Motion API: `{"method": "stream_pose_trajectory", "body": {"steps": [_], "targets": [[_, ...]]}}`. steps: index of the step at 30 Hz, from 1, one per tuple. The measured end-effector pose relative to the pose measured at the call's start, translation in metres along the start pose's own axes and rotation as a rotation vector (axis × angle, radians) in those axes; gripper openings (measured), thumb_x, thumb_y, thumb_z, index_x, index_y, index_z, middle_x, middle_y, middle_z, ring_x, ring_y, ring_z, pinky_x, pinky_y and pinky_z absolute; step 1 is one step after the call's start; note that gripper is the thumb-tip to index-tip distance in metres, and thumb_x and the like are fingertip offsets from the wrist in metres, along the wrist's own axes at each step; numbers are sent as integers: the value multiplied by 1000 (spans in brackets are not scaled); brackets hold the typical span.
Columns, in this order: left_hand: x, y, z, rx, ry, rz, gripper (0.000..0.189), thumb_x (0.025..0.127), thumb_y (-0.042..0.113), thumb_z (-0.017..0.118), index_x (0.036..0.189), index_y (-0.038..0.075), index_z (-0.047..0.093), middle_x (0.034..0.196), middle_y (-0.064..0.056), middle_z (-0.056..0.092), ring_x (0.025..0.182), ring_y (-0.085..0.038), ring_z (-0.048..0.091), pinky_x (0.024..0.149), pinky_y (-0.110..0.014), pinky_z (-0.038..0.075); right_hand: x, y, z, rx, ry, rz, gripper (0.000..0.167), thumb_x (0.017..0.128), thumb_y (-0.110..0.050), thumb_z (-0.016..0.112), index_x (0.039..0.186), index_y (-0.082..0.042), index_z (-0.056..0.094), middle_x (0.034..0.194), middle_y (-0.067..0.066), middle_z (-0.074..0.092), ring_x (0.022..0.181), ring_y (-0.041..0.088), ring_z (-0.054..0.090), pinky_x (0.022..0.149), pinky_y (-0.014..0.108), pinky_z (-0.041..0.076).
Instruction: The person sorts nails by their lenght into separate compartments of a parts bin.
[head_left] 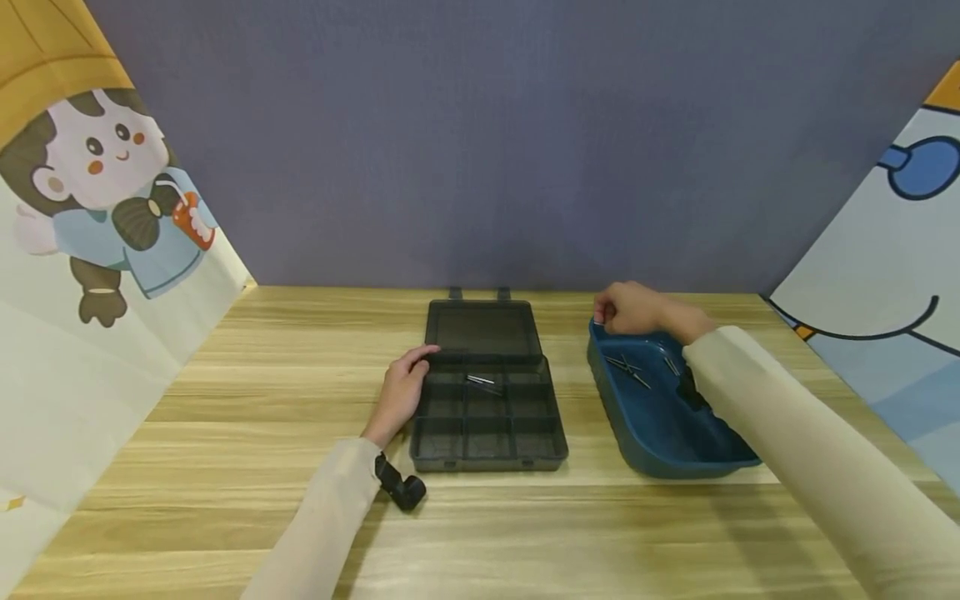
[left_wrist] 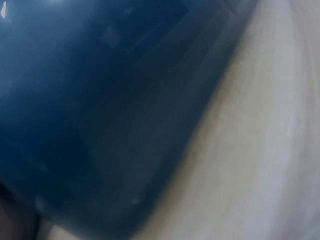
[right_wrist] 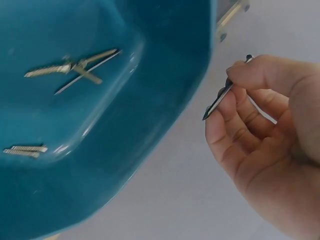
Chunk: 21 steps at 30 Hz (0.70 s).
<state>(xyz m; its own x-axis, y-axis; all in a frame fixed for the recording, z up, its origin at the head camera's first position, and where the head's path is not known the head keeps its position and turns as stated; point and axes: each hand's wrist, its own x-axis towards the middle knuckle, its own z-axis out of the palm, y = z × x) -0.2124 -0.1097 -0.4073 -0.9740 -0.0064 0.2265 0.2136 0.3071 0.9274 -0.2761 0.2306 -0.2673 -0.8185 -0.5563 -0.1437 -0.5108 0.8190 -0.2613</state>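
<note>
Tabletop (head_left: 579,417) gap, basin (head_left: 663,462) edge, probable nail (right_wrist: 218,101)

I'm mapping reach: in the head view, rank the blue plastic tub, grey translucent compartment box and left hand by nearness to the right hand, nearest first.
1. Blue tub, close by the right hand
2. Compartment box, left of the tub
3. Left hand, at the box's left edge
</note>
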Motion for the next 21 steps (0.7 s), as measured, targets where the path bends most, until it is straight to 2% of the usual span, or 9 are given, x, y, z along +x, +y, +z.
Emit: {"method": "stream_pose_trajectory", "body": {"steps": [12,21], "targets": [[-1,3,1,11,10,11,33,95,2,42,122,-4,61,135,-23,54,133,-34,43,112,-47,32,24,-31,9,72,-81,-36,12,81,3,55,87,-6,60,79,5,58,67,16,46,62,29,38],[-1,3,1,13,18,17,32,94,1,42,120,-5,61,134,-24,54,132,-35,43,112,-48,32,36,-54,18,82,-78,-90,11,78,3,57,86,-4,59,77,5,56,65,14,47,60,27,39]]}}
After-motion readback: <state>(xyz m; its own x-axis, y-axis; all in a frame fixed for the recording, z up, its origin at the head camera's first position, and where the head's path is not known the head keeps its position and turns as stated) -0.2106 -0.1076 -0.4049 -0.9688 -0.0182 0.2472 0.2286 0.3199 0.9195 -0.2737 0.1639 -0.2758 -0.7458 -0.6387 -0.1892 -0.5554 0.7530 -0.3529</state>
